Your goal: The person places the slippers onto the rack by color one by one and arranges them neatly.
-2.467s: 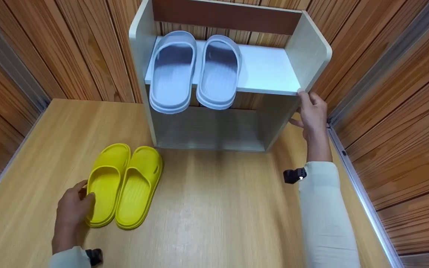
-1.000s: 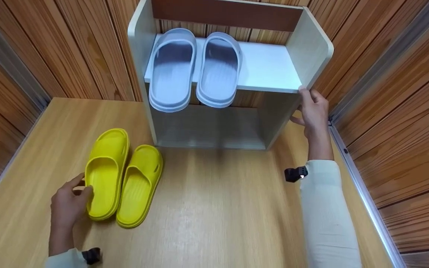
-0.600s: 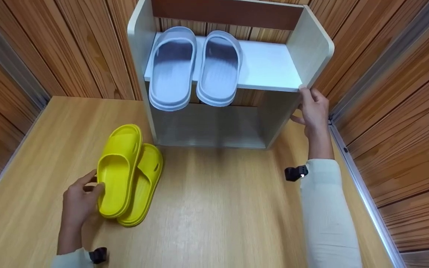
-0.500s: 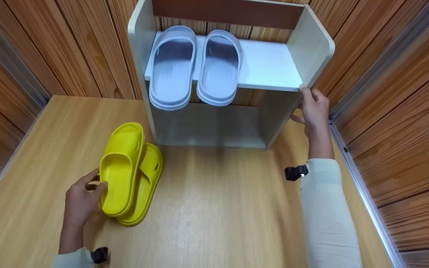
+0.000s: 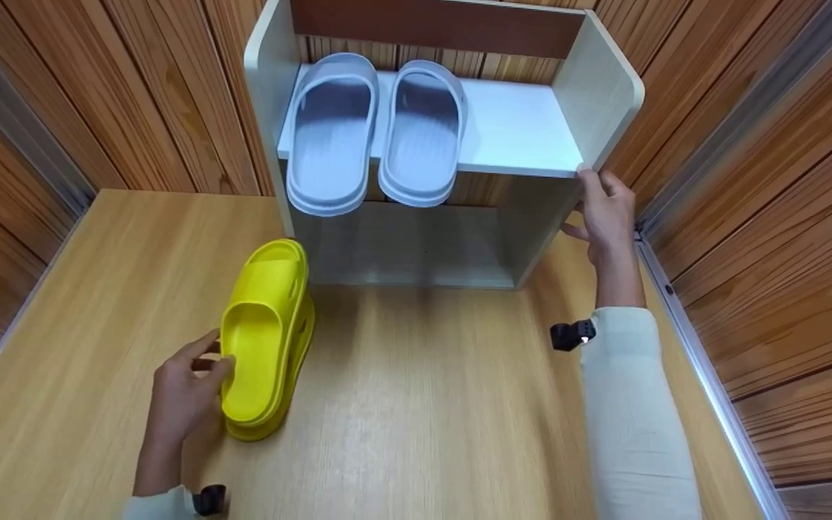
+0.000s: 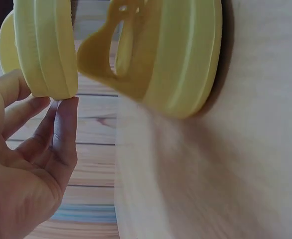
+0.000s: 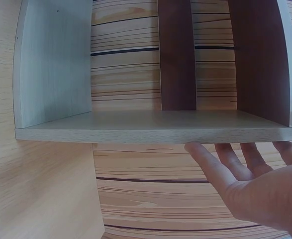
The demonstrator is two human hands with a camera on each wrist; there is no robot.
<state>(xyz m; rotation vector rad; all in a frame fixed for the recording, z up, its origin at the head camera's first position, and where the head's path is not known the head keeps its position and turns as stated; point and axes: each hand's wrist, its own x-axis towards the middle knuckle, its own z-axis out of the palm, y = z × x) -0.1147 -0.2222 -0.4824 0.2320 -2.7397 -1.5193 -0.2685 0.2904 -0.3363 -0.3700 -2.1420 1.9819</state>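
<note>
My left hand [image 5: 181,393] pinches a yellow slipper [image 5: 253,361] by its left edge. In the left wrist view this slipper [image 6: 46,45] hangs raised, a gap apart from its mate [image 6: 190,59], which sits on the wood-grain surface. From above, the held slipper covers most of the other yellow slipper [image 5: 304,336]. My right hand [image 5: 607,217] holds the right side of a small shoe rack [image 5: 596,87], near the front corner of the upper shelf. In the right wrist view its fingers lie against the side panel's edge [image 7: 136,134].
Two pale blue-grey slippers [image 5: 333,144] stand side by side on the left of the upper shelf [image 5: 521,126], their ends jutting over its front edge. Below is the lower compartment [image 5: 409,245]. Wood-plank walls [image 5: 770,253] enclose the wood-grain surface [image 5: 416,404].
The left hand has raised one yellow slipper and shifted it forward, then right, from beside its mate to over it. The right hand stays at the rack's side.
</note>
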